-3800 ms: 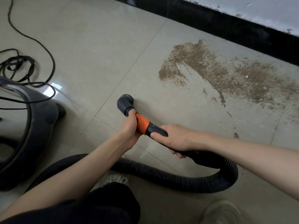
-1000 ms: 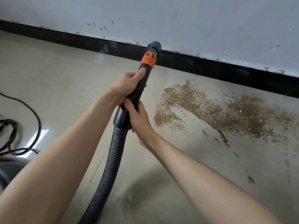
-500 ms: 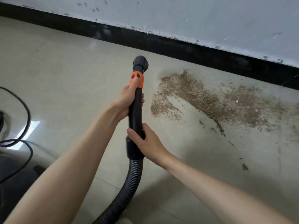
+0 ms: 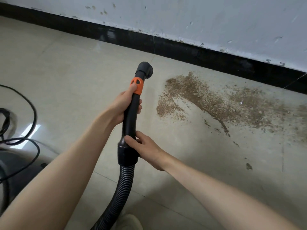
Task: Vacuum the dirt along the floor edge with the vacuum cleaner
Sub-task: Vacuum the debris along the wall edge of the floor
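A black vacuum wand [image 4: 131, 117] with an orange collar [image 4: 137, 85] points up and away from me, and its round nozzle [image 4: 144, 70] hangs above the floor, left of the dirt. My left hand [image 4: 123, 105] grips the wand just below the collar, thumb on the orange part. My right hand [image 4: 146, 148] grips the wand's lower cuff where the ribbed hose [image 4: 123, 188] joins. Brown dirt [image 4: 221, 102] is spread over the beige tiles beside the black skirting board [image 4: 199, 53].
The dark vacuum body [image 4: 11, 173] sits at the lower left with a black power cord [image 4: 31, 112] looped on the floor beside it. A light shoe [image 4: 129, 221] shows at the bottom edge. A scuffed white wall [image 4: 199, 19] rises behind the skirting.
The wand came up from lying low across my lap to upright in both hands. Over the last second the nozzle dropped from the skirting toward the floor near the dirt's left end.
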